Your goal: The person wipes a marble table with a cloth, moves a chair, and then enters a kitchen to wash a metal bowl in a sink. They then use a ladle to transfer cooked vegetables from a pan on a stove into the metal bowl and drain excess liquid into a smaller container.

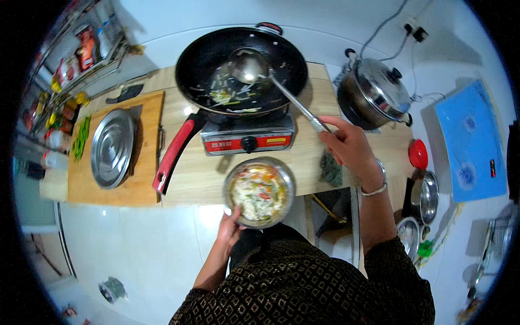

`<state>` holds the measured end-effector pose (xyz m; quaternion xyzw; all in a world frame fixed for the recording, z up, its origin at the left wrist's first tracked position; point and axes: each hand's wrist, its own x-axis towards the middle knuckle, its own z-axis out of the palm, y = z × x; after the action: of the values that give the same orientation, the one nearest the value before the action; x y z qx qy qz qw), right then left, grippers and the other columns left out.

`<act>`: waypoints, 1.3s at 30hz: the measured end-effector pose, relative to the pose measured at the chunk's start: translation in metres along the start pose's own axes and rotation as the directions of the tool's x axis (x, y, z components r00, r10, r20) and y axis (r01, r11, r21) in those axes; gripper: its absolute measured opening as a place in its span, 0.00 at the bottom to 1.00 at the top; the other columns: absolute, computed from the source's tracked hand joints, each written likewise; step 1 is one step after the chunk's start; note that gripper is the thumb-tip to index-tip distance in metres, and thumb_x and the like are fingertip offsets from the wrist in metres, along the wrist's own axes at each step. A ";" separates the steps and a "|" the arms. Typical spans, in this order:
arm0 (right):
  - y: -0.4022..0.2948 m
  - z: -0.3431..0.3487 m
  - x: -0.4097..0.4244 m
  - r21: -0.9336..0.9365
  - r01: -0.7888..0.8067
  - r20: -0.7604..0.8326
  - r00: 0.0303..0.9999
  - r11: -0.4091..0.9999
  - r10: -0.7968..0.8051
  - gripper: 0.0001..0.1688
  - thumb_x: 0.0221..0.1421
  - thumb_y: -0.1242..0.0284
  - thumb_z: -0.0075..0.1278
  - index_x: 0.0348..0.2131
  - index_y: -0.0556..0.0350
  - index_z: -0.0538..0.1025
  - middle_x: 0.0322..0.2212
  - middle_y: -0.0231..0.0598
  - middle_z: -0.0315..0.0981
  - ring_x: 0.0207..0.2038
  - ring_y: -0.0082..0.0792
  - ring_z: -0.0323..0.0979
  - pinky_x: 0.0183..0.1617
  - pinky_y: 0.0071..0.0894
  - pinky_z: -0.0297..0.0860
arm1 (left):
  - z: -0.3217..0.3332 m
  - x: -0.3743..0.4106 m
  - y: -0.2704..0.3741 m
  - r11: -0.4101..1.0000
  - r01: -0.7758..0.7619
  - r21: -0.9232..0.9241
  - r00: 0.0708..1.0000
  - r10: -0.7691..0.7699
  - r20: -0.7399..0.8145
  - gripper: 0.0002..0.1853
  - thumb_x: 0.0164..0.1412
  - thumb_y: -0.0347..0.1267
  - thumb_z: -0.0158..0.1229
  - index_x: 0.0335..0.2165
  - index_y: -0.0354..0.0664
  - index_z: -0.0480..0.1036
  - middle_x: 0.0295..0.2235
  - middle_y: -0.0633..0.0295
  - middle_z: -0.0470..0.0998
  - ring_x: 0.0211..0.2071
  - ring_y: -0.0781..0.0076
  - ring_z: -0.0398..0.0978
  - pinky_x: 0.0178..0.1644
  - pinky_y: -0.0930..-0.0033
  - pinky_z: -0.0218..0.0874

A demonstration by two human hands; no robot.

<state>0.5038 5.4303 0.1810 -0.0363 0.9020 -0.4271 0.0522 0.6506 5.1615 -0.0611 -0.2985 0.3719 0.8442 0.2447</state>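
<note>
My left hand (230,226) grips the rim of a round metal bowl (288,180) from its near left side. Inside the bowl is a pale food mixture (260,197) dotted with red, orange and green pieces. With my right hand (345,144) I hold the handle of a metal ladle (248,67). The ladle's head is inside a black wok (199,61), near chopped pale and green pieces (223,94) scattered over its bottom. The wok rests on a portable gas stove (248,140), and its red handle (178,150) points toward me on the left.
A wooden cutting board (142,178) on the left carries a metal lid (111,148) and green vegetables (82,138). Behind it lies a dark cleaver (126,93). A lidded pot (371,95), red bowl (418,154) and metal pan (428,199) are on the right. A dark cloth (331,168) lies near the counter edge.
</note>
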 end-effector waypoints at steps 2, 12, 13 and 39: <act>0.002 -0.004 -0.004 0.052 -0.078 0.014 0.997 0.996 0.077 0.19 0.50 0.70 0.48 0.44 0.50 0.68 0.13 0.29 0.64 0.13 0.14 0.59 0.14 0.16 0.56 | 0.031 0.003 -0.003 0.997 0.055 0.047 0.998 -0.054 -0.028 0.23 0.56 0.37 0.49 0.48 0.42 0.54 0.36 0.60 0.70 0.30 0.72 0.71 0.21 0.75 0.65; 0.023 -0.019 -0.017 0.293 -0.169 -0.011 0.984 0.941 0.180 0.16 0.51 0.73 0.47 0.42 0.52 0.69 0.12 0.27 0.62 0.10 0.12 0.55 0.10 0.14 0.52 | 0.109 0.056 -0.040 0.998 0.031 0.058 0.982 -0.041 0.186 0.22 0.58 0.35 0.46 0.48 0.43 0.49 0.37 0.59 0.67 0.28 0.75 0.71 0.21 0.76 0.68; 0.026 -0.020 -0.018 0.310 -0.165 -0.021 0.983 0.936 0.180 0.16 0.51 0.73 0.47 0.42 0.52 0.69 0.12 0.27 0.62 0.10 0.12 0.55 0.10 0.14 0.52 | 0.114 0.060 -0.041 0.996 0.042 0.074 0.980 -0.055 0.190 0.22 0.57 0.35 0.46 0.47 0.43 0.49 0.37 0.59 0.66 0.28 0.75 0.71 0.21 0.76 0.68; 0.035 -0.001 0.018 0.219 -0.076 0.023 0.997 0.973 0.073 0.18 0.50 0.68 0.48 0.42 0.52 0.69 0.13 0.32 0.64 0.12 0.20 0.60 0.16 0.22 0.58 | 0.180 0.142 -0.048 0.929 0.033 0.369 0.991 -0.079 0.108 0.19 0.54 0.39 0.50 0.38 0.35 0.65 0.26 0.57 0.73 0.22 0.72 0.72 0.18 0.72 0.65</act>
<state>0.4855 5.4514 0.1539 0.0005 0.8494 -0.5218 0.0786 0.5234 5.3571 -0.0832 -0.2064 0.4986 0.7692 0.3421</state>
